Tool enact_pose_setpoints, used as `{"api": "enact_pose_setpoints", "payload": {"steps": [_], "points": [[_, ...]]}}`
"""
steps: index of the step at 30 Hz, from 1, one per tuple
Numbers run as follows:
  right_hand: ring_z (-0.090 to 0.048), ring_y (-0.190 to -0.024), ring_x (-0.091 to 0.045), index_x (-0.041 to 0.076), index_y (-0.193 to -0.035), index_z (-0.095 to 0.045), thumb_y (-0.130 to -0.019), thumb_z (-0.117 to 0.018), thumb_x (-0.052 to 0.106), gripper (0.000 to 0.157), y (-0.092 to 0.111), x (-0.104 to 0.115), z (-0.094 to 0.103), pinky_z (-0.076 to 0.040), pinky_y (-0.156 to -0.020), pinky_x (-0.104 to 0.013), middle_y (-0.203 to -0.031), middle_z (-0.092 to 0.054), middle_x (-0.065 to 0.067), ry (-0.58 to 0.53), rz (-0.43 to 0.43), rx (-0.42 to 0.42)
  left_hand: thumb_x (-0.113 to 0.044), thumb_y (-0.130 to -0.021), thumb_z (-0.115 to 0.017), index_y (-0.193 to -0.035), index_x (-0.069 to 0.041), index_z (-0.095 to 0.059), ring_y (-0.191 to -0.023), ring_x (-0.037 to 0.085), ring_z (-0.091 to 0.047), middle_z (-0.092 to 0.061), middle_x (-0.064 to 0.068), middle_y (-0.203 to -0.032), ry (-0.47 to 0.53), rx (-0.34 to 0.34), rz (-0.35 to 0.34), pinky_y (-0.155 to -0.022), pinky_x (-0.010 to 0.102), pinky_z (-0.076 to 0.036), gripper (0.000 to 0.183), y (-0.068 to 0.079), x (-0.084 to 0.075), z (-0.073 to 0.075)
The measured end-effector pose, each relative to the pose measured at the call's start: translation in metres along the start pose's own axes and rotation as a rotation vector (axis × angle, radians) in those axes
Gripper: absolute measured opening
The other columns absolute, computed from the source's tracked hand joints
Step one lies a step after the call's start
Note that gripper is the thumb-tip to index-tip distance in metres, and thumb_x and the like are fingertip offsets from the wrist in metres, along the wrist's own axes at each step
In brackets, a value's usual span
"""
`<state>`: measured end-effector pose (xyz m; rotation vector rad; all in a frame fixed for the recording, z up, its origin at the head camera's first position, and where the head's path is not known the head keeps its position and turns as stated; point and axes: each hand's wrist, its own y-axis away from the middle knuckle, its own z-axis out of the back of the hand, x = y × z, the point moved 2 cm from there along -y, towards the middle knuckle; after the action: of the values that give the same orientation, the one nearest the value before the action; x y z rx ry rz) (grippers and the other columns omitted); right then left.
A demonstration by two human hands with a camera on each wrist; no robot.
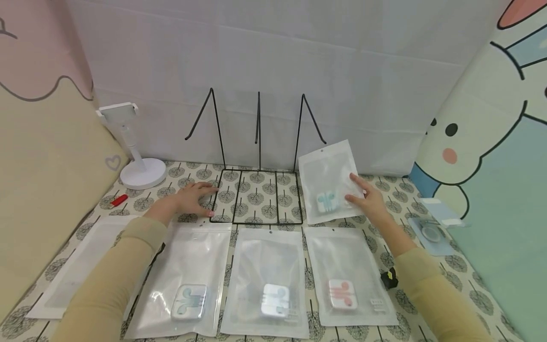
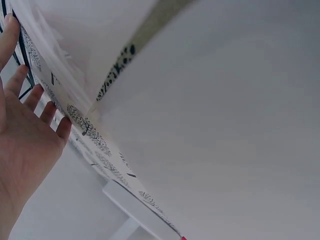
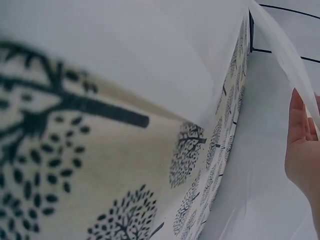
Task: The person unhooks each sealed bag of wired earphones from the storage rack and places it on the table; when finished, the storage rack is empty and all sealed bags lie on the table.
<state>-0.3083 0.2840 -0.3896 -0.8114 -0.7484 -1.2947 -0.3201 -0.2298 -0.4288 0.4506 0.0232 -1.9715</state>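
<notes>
My right hand [image 1: 368, 202] pinches the right edge of a translucent zip bag [image 1: 326, 171] holding teal earphones [image 1: 327, 202] in a clear case. The bag is tilted, raised off the table beside the right side of a black wire display rack [image 1: 255, 223]. In the right wrist view, my hand [image 3: 302, 150] has the bag's pale sheet [image 3: 280, 40] between thumb and fingers. My left hand [image 1: 192, 198] is at the rack's left side, fingers spread and holding nothing. The left wrist view shows that palm [image 2: 30, 145] with its fingers loosely extended near the black wires.
In front lie bags with blue earphones [image 1: 189, 302], white earphones [image 1: 275, 300] and pink earphones [image 1: 343, 294]. Another bag [image 1: 68, 280] is partly under my left sleeve. A white phone stand [image 1: 143, 173] and red USB stick [image 1: 118, 200] sit left; a clear plastic piece [image 1: 431, 233] lies right.
</notes>
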Motion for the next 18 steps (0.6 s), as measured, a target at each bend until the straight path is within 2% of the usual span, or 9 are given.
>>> {"api": "enact_pose_setpoints", "payload": {"steps": [4,8,12,18], "points": [[-0.022,-0.137,-0.046,0.023,-0.149,-0.028,-0.086,-0.07,0.019,0.076,-0.002,-0.006,0.001,-0.032,-0.109,-0.052,-0.158,-0.014,-0.01,0.059,-0.022,0.036,-0.055,-0.08,-0.066,-0.15,-0.018,-0.026,-0.138,0.052,-0.008,-0.015,0.015,-0.156,0.007,0.0,-0.003,-0.098,0.079,-0.007,0.089,0.001,-0.002,0.002],[-0.02,-0.136,-0.05,0.021,-0.15,-0.023,-0.086,-0.069,0.019,0.079,-0.002,-0.013,0.004,-0.029,-0.11,-0.054,-0.157,-0.01,-0.016,0.097,-0.014,0.11,-0.055,-0.079,-0.067,-0.15,-0.018,-0.026,-0.138,0.052,-0.008,-0.015,0.015,-0.156,0.011,-0.004,-0.004,-0.098,0.079,-0.008,0.089,0.001,-0.001,0.001],[-0.021,-0.135,-0.052,0.019,-0.152,-0.018,-0.085,-0.07,0.025,0.085,-0.003,-0.019,0.005,-0.026,-0.109,-0.06,-0.157,-0.005,-0.021,0.153,-0.004,0.194,-0.053,-0.08,-0.068,-0.15,-0.018,-0.026,-0.138,0.052,-0.008,-0.015,0.015,-0.156,0.02,-0.005,-0.003,-0.099,0.078,-0.007,0.089,0.001,0.0,0.001],[-0.034,-0.125,-0.047,0.013,-0.15,-0.023,-0.082,-0.073,0.031,0.087,-0.002,-0.029,0.007,-0.031,-0.103,-0.064,-0.153,-0.017,-0.025,0.325,0.047,0.251,-0.053,-0.08,-0.068,-0.15,-0.018,-0.026,-0.138,0.053,-0.007,-0.015,0.016,-0.156,0.026,-0.006,-0.008,-0.099,0.078,-0.007,0.089,0.001,-0.002,0.001]]}}
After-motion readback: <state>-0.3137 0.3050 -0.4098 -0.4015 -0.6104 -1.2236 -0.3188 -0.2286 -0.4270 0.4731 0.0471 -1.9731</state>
